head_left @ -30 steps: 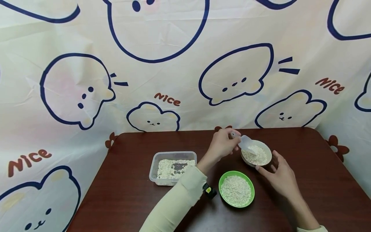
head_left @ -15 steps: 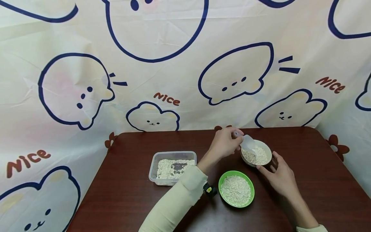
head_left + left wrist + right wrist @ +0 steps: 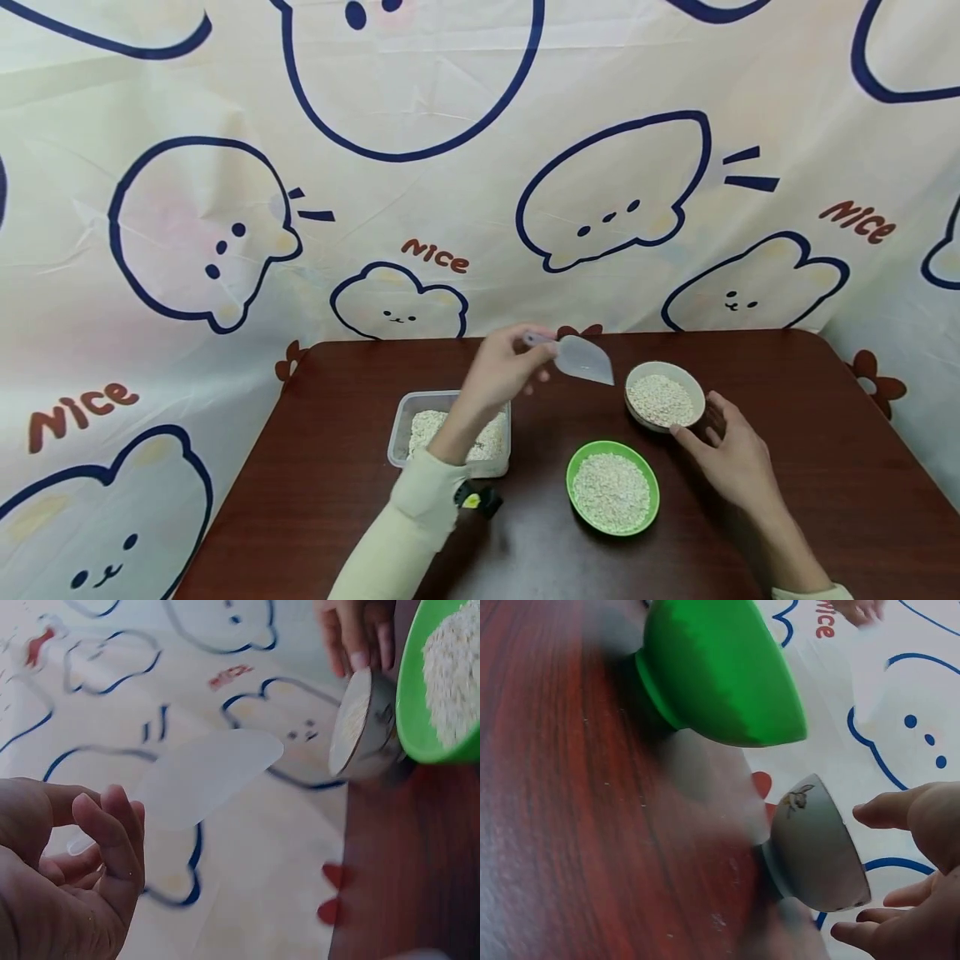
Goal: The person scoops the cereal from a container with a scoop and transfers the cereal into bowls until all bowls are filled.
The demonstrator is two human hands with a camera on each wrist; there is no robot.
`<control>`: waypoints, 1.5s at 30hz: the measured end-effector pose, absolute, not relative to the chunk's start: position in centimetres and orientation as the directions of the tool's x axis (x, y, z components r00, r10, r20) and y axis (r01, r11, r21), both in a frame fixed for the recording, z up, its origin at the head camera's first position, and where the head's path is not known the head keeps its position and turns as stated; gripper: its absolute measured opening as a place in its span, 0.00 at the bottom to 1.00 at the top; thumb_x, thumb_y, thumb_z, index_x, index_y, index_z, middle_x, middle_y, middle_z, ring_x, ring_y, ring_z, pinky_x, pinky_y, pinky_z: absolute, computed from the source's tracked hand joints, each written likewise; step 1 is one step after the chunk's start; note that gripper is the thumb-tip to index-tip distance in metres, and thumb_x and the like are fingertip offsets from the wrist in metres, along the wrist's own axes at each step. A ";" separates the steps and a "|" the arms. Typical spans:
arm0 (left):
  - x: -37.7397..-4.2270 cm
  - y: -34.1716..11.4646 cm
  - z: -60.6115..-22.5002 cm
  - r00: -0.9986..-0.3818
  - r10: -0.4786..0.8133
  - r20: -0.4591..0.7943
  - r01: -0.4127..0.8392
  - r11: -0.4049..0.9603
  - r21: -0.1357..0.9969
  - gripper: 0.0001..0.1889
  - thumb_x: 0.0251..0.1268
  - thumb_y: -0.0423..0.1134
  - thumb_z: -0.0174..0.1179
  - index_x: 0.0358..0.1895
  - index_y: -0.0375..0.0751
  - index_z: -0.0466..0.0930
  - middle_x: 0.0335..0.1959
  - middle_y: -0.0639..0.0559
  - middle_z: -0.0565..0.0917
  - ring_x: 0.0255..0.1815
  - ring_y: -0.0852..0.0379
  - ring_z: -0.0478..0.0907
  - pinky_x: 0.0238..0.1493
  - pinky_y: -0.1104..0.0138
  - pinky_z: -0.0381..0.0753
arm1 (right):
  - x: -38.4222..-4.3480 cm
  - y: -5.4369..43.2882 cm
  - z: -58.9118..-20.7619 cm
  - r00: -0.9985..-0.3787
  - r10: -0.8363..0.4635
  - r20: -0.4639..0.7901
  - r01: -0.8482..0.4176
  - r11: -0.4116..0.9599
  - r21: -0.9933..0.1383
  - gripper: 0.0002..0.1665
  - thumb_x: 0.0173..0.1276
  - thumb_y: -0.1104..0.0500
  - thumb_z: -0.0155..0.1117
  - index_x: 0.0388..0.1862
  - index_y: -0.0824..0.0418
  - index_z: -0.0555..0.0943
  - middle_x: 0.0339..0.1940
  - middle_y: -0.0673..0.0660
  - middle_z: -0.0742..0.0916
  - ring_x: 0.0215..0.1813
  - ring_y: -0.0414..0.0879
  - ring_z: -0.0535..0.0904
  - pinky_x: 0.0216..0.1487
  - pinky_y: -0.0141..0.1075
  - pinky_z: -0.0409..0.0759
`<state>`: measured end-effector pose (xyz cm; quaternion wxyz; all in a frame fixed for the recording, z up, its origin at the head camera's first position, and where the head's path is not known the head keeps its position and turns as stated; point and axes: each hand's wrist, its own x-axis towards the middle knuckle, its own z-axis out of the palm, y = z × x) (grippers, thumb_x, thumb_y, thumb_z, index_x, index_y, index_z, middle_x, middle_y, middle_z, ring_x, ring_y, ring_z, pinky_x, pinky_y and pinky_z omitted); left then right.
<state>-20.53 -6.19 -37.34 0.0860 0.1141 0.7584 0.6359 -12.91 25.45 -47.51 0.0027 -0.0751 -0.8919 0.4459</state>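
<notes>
My left hand (image 3: 501,367) grips the handle of a translucent plastic scoop (image 3: 585,360), raised over the back of the table. The scoop's blade points right and looks bare in the left wrist view. My right hand (image 3: 738,458) is beside a white bowl (image 3: 810,840), thumb and fingers spread about its near right rim. In the right wrist view a gap shows between thumb and bowl. Pale oat-like flakes (image 3: 660,400) lie inside this bowl. A green bowl (image 3: 654,500) of similar flakes stands nearer the front. Left of it, a clear plastic container (image 3: 491,468) with flakes is partly hidden by my left arm.
The dark wooden table (image 3: 315,517) carries all the containers. A printed cloth (image 3: 480,208) with cartoon figures hangs behind and at the sides. A black device (image 3: 480,500) sits by my left cuff.
My left hand has drawn the scoop out of the white bowl and carried it left, so the flakes there show fully. My right hand stays beside the bowl.
</notes>
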 end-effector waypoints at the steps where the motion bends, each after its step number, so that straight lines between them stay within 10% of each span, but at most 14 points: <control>1: -20.4 -7.2 -37.4 -0.965 0.263 0.000 0.042 0.152 0.987 0.11 0.76 0.38 0.67 0.56 0.43 0.89 0.37 0.51 0.87 0.25 0.60 0.82 0.22 0.71 0.77 | -12.8 25.5 -47.4 -0.988 0.143 -0.058 0.133 0.597 -0.791 0.60 0.77 0.43 0.70 0.87 0.74 0.49 0.83 0.79 0.64 0.81 0.73 0.67 0.71 0.52 0.73; 31: -14.8 -22.5 -42.9 -0.977 -0.076 -0.197 -0.207 0.162 0.965 0.16 0.79 0.37 0.62 0.63 0.33 0.81 0.38 0.53 0.88 0.28 0.59 0.79 0.23 0.71 0.74 | -8.0 24.6 -45.8 -0.995 0.080 0.055 0.018 0.706 -0.708 0.50 0.74 0.39 0.72 0.83 0.63 0.66 0.80 0.70 0.73 0.73 0.74 0.77 0.59 0.47 0.87; 45: -14.8 -23.3 -45.6 -0.973 -0.070 -0.219 -0.229 0.192 0.954 0.16 0.80 0.36 0.60 0.63 0.32 0.82 0.37 0.50 0.87 0.28 0.60 0.76 0.24 0.72 0.74 | -6.3 22.5 -46.9 -0.996 0.037 0.081 -0.028 0.736 -0.676 0.47 0.73 0.41 0.74 0.82 0.61 0.68 0.79 0.68 0.75 0.72 0.74 0.77 0.64 0.65 0.81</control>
